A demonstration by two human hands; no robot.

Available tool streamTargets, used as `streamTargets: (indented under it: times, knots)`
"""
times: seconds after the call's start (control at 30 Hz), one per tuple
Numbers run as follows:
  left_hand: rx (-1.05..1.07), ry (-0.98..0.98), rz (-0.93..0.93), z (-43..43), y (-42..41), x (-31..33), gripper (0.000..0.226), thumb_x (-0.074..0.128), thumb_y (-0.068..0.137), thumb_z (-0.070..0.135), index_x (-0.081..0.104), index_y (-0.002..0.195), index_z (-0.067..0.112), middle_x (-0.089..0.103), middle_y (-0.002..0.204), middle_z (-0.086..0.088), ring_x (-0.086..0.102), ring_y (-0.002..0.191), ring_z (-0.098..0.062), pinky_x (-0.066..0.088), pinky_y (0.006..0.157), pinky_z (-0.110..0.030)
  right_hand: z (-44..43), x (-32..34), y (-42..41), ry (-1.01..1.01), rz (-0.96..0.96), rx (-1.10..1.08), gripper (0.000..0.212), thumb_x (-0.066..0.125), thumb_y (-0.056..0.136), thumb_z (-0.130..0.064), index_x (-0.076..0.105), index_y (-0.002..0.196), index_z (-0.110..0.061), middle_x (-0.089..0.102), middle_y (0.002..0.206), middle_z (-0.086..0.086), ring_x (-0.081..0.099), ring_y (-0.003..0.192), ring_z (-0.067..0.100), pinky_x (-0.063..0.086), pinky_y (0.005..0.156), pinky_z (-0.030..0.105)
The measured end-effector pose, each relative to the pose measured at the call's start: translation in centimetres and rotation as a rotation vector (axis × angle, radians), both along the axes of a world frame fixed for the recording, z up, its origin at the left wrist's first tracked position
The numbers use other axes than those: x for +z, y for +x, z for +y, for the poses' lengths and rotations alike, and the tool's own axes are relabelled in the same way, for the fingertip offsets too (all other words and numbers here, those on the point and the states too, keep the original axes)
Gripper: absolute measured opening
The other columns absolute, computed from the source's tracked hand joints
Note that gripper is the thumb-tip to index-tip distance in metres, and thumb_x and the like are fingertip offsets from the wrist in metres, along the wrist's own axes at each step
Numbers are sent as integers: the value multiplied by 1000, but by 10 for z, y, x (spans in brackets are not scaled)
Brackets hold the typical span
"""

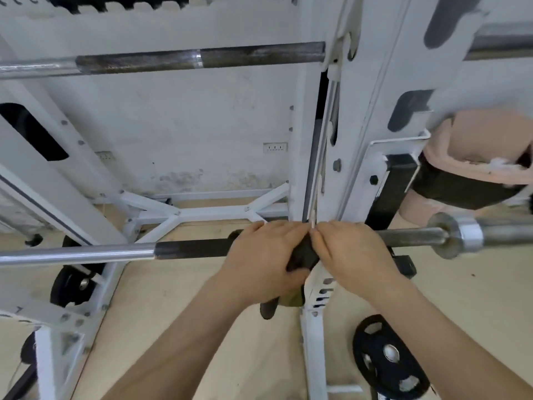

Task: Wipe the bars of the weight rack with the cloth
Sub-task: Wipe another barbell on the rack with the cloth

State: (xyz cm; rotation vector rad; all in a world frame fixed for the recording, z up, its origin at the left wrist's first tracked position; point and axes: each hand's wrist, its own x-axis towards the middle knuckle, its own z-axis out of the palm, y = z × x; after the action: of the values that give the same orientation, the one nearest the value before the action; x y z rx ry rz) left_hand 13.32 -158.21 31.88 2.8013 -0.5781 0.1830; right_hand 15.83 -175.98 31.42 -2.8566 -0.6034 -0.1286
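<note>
1. A black weight plate (pixel 389 359) lies flat on the pale floor (pixel 178 298), just right of a white slotted post (pixel 314 327) of the weight rack.
2. Two bare forearms reach forward and meet at the lower bar (pixel 187 249), which runs level from left to right.
3. The left hand (pixel 265 261) is clenched around a dark cloth (pixel 302 255), with the fingers over the top and the thumb below, so that the cloth is wrapped over the bar.
4. The right hand (pixel 354 252) lies on the bar just beside the left. Its bent fingers grasp the right edge of the cloth, and the fingertips of the two hands touch.
5. A loose end of the cloth hangs below the left hand, in front of the slotted post.
6. The bar is bright metal at the far left and dark near the hands. It ends on the right in a shiny collar (pixel 461 236).
7. Another black plate (pixel 72 284) sits on a peg of the frame at lower left.
8. Higher up and farther off, the upper bar (pixel 230 57) rests across the rack.
9. Behind it stands a stained white wall (pixel 202 116) with a socket (pixel 275 147).
</note>
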Motion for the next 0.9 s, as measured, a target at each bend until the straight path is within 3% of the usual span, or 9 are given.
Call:
streamTargets:
  times: [0.07, 0.23, 0.3, 0.4, 0.5, 0.57, 0.63, 0.7, 0.9]
  knots:
    - [50, 237, -113, -12, 9, -19, 55, 66, 74, 42, 57, 125, 24, 69, 104, 4, 64, 95, -22, 50, 81, -36, 2, -1, -3, -58, -51, -15, 17, 57, 93, -20, 57, 77, -15, 55, 61, 2, 53, 50, 24, 49, 55, 39]
    - [165, 192, -148, 24, 9, -24, 23, 65, 75, 44, 65, 91, 28, 62, 76, 7, 61, 68, -21, 45, 55, -29, 0, 3, -2, -110, -50, 48, 45, 19, 99, -44, 57, 90, -20, 55, 69, -3, 55, 64, 21, 49, 70, 40]
    - [262, 192, -105, 46, -1, -22, 22, 58, 76, 44, 65, 91, 29, 60, 77, 8, 61, 72, -20, 48, 58, -31, -2, 5, -1, -106, 79, 26, 59, 10, 93, -61, 57, 101, -26, 58, 81, -6, 57, 79, 17, 45, 81, 38]
    - [410, 260, -116, 82, -18, -20, 22, 72, 72, 35, 68, 93, 29, 65, 85, 10, 63, 89, -22, 43, 93, -48, -3, 0, 3, -150, 83, 69, 60, 17, 90, -70, 55, 109, -27, 59, 93, -6, 56, 90, 17, 42, 86, 38]
    - [472, 450, -99, 92, -20, -9, 30, 79, 65, 41, 71, 92, 29, 70, 101, 9, 60, 111, -24, 18, 109, -58, -3, -1, 1, -176, 30, 100, 38, 39, 94, -56, 52, 110, -23, 58, 98, -2, 55, 91, 20, 40, 83, 37]
    - [411, 514, -13, 71, -12, 1, 30, 76, 68, 46, 67, 88, 25, 70, 99, 7, 61, 105, -22, 27, 107, -53, -3, -1, 2, -192, 10, 116, 28, 46, 92, -39, 51, 113, -21, 57, 100, -1, 54, 91, 20, 38, 80, 36]
    - [303, 476, 56, 40, -3, 3, 29, 59, 84, 50, 52, 91, 23, 62, 93, 6, 59, 87, -18, 46, 84, -36, -2, -1, 1, -207, 32, 130, 29, 48, 89, -30, 49, 116, -20, 56, 103, 0, 53, 94, 20, 36, 80, 35]
    - [203, 417, 35, 10, 7, -1, 32, 49, 90, 51, 47, 97, 20, 56, 93, 4, 58, 81, -19, 39, 64, -30, -3, -1, 1, -202, 28, 133, 35, 50, 87, -28, 48, 121, -18, 55, 108, 1, 52, 98, 21, 37, 84, 35]
    - [9, 265, -100, -36, 18, -20, 36, 37, 87, 49, 54, 89, 17, 57, 78, 0, 59, 68, -23, 33, 56, -31, -18, 10, -5, -18, 38, 100, 41, 52, 84, -18, 56, 124, -16, 50, 120, 0, 46, 115, 21, 38, 98, 38]
